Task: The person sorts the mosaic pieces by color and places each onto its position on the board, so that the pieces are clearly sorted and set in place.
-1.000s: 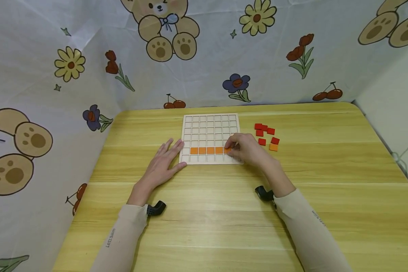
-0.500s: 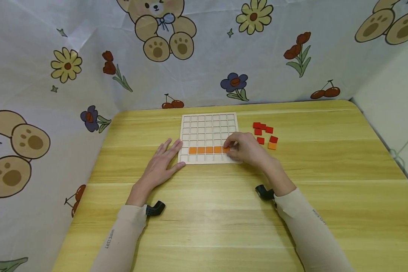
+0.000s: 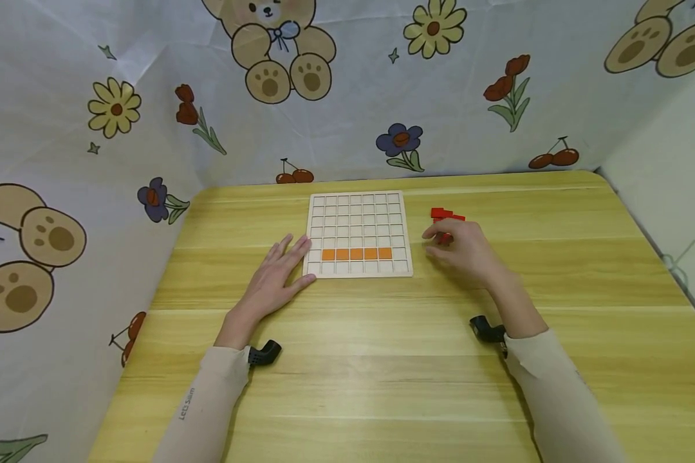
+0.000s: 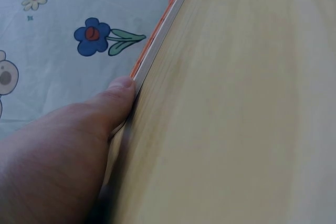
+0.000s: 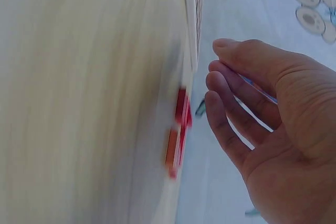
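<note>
A pale wooden grid board [image 3: 356, 218] lies on the table, with several orange tiles [image 3: 356, 254] side by side in its second row from the front. My left hand [image 3: 269, 280] rests at the board's left edge, fingers spread; in the left wrist view its thumb [image 4: 118, 90] touches the rim. To the right of the board, my right hand [image 3: 466, 254] hovers over loose red tiles [image 3: 440, 213], partly covering them. Its fingers are loosely bent with nothing between them. The right wrist view shows a loose orange tile [image 5: 171, 148] near a red tile [image 5: 181, 103].
The wooden table [image 3: 347, 373] extends in front of the board and to both sides. A white cloth [image 3: 347, 135] printed with bears and flowers hangs behind and at the left. Black wrist cameras [image 3: 264, 353] sit at both cuffs.
My right hand has let go of the orange tile at the right end of the row and moved right, over the loose tiles. The left hand stays at the board's edge.
</note>
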